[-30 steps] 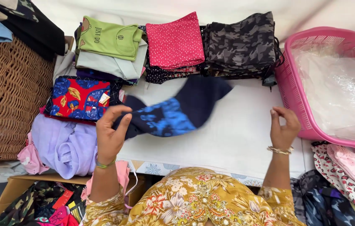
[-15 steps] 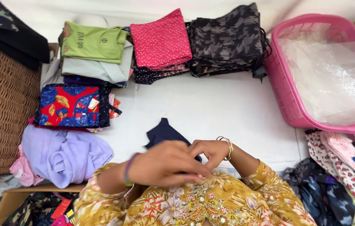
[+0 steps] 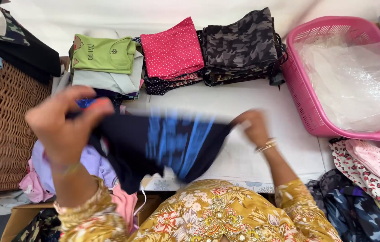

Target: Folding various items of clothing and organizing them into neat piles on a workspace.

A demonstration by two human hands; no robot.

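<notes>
Navy cloth (image 3: 163, 148) gripped, stretched by 2 hands: left (image 3: 64, 123), right (image 3: 255, 127). Risk: hem could snag the folded stacks (image 3: 172, 49).

Mustard-yellow floral sleeves cover both arms; thin gold bangles (image 3: 266, 145) circle the right wrist below the fingers, a blurred green band (image 3: 66, 169) the left.

bright, even light | soft shadows | moving hands and cloth motion-blurred
</notes>
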